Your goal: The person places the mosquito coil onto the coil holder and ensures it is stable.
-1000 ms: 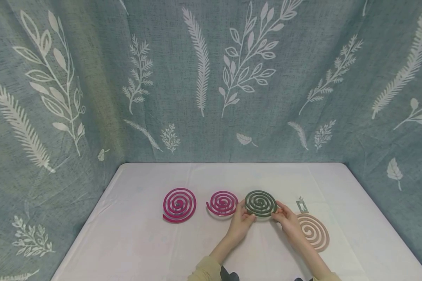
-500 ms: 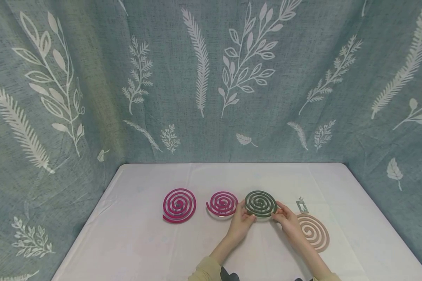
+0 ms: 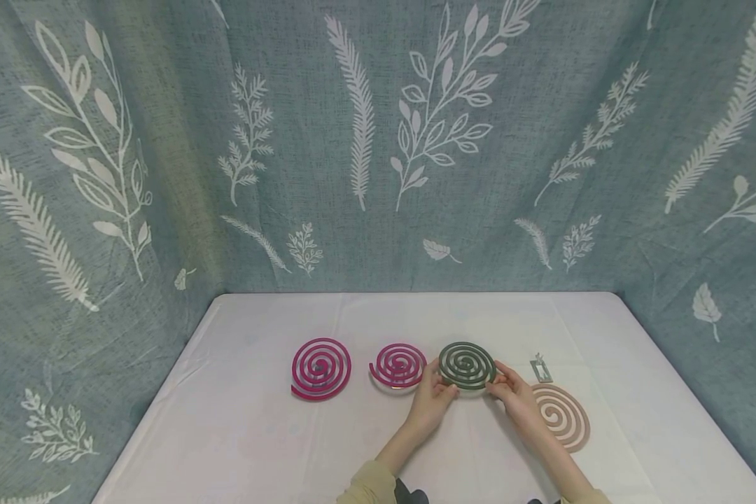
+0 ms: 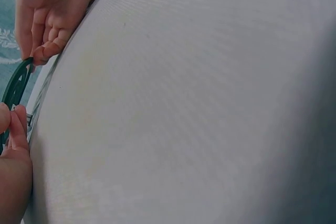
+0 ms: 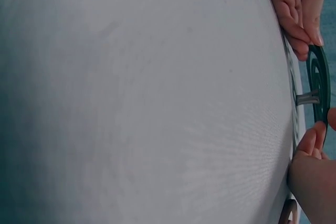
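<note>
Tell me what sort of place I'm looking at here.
Possibly a curtained-off booth for recordings or demonstrations: a leaf-patterned curtain hangs behind and along both sides of a white-topped table, and a green spiral coil is held just above it.

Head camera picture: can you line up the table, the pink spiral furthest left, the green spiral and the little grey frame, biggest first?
1. Table
2. Pink spiral furthest left
3. Green spiral, a flatter oval
4. Little grey frame
</note>
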The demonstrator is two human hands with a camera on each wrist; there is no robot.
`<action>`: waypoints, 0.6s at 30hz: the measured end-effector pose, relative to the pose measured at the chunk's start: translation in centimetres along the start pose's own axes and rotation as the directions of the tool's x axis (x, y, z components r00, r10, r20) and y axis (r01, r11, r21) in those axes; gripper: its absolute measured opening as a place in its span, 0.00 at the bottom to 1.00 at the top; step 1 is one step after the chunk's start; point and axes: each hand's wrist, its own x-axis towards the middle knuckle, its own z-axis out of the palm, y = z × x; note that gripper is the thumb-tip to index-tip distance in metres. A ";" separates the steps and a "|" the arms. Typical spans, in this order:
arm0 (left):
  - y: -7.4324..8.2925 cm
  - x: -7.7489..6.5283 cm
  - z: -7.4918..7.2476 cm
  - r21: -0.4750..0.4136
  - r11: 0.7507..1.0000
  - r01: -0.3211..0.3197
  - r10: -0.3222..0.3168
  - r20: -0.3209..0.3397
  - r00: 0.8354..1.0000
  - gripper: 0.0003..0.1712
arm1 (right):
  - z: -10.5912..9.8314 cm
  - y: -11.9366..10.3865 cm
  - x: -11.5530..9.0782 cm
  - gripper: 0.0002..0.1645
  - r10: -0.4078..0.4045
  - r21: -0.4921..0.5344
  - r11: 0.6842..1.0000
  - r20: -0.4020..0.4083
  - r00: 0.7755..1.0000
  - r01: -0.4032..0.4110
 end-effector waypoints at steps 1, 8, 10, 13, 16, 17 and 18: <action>0.0 0.0 0.0 0.001 1.000 -0.002 0.002 0.000 1.000 0.37 | 0.0 0.0 0.0 0.38 -0.001 -0.003 1.000 -0.001 1.000 0.001; -0.1 0.1 -0.1 0.002 1.000 0.003 -0.003 0.003 1.000 0.37 | 0.0 0.1 0.1 0.38 0.000 -0.007 1.000 -0.006 1.000 0.000; -0.1 0.1 -0.1 0.000 1.000 0.002 -0.002 0.005 1.000 0.37 | 0.0 0.0 0.1 0.38 0.000 -0.007 1.000 -0.006 1.000 0.000; 0.0 0.0 0.0 -0.012 1.000 0.002 -0.002 0.006 1.000 0.37 | 0.0 0.0 0.1 0.38 -0.001 -0.007 1.000 -0.008 1.000 0.001; 0.1 0.0 -0.1 -0.027 1.000 0.002 -0.001 0.009 1.000 0.37 | 0.0 0.1 0.1 0.38 -0.003 -0.009 1.000 -0.007 1.000 0.003; 0.1 0.0 -0.1 -0.027 1.000 0.001 -0.001 0.010 1.000 0.37 | 0.0 0.1 0.1 0.38 -0.003 -0.012 1.000 -0.008 1.000 0.003; 0.2 0.0 -0.1 -0.027 1.000 0.001 0.000 0.012 1.000 0.37 | 0.0 0.1 0.1 0.38 -0.003 -0.015 1.000 -0.006 1.000 0.003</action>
